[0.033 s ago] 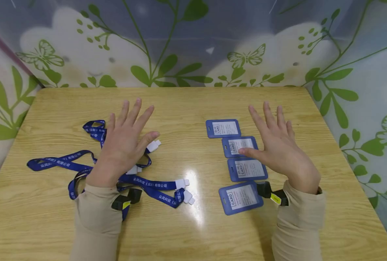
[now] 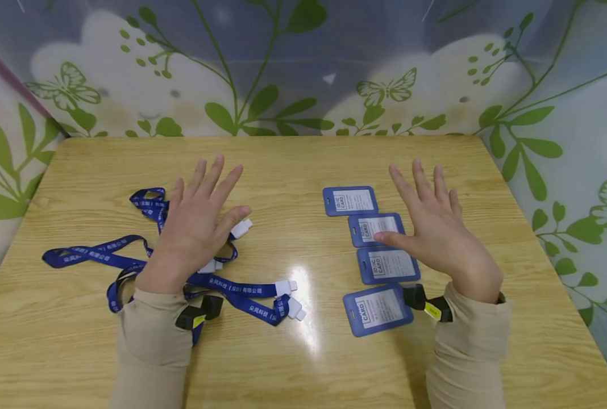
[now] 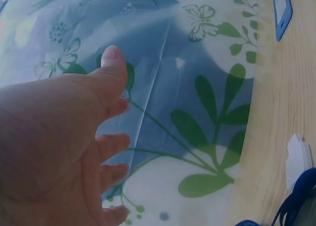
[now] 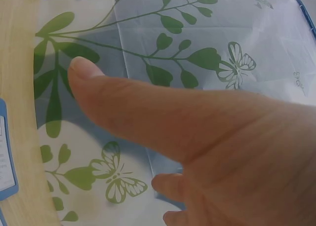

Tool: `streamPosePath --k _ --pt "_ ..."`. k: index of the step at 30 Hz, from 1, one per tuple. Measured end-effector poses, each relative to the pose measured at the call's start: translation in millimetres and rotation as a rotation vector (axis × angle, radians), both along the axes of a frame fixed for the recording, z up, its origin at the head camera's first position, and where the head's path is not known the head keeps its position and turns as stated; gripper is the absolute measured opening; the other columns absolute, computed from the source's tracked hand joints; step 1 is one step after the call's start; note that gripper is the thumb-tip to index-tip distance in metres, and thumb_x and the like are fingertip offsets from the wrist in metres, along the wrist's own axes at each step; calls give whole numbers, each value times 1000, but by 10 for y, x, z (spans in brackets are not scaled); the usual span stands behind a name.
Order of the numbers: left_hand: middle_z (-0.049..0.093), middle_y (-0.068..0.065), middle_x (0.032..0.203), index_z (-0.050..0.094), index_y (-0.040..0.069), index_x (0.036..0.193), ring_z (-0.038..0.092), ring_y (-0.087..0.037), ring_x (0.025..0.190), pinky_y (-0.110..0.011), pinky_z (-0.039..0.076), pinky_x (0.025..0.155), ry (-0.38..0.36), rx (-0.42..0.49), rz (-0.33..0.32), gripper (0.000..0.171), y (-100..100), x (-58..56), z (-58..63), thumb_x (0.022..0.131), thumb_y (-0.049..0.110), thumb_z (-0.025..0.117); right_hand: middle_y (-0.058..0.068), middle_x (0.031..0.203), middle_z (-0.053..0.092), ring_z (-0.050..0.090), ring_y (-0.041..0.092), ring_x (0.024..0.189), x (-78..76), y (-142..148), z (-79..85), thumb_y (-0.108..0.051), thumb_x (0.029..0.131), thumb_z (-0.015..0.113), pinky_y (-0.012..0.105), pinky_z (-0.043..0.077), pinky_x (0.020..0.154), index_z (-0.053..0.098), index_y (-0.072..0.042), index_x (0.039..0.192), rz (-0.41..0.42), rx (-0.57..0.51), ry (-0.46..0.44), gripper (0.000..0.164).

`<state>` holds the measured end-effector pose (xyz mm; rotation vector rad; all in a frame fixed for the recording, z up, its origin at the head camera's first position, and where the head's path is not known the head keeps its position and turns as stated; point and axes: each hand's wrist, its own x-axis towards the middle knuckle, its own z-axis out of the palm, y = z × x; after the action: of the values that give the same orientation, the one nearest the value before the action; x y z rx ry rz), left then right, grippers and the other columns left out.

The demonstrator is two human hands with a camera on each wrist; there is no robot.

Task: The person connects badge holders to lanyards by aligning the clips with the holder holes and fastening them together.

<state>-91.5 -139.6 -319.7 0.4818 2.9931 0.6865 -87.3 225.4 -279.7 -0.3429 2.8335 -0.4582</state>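
My left hand [image 2: 193,227] is raised over a loose pile of blue lanyards [image 2: 247,288], fingers spread and holding nothing. White lettering runs along the straps, and white plastic clips [image 2: 285,288] sit at their ends; the hand and forearm hide part of the pile. On the right, several blue ID card holders [image 2: 378,310] lie face up in a slanting column. Above their right side my right hand [image 2: 436,233] spreads its fingers, also empty, its thumb overlapping the second card holder [image 2: 367,230] from the top. In both wrist views the palms are bare.
The wooden table [image 2: 303,375] ends at a back wall covering [image 2: 293,74] printed with leaves and butterflies. A similar covering [image 2: 585,187] borders the right side. Black wrist devices [image 2: 198,312] are strapped over beige sleeves [image 2: 152,352].
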Motion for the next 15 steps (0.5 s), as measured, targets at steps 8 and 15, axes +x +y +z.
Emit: streamPosePath --k 8,15 --pt "1 -10 171 7 25 164 -2 -36 156 -65 4 123 11 -16 -13 71 32 -18 -42 106 47 43 12 166 -23 -31 40 148 8 24 6 -48 94 69 76 -9 114 -4 -26 163 5 -6 -17 103" --pt "0 -11 171 11 22 164 -2 -38 156 -66 7 122 34 -17 -5 72 39 -12 -40 106 46 46 13 166 -24 -29 42 148 9 57 16 -47 94 69 77 -7 114 -5 -25 163 -9 -6 4 104"
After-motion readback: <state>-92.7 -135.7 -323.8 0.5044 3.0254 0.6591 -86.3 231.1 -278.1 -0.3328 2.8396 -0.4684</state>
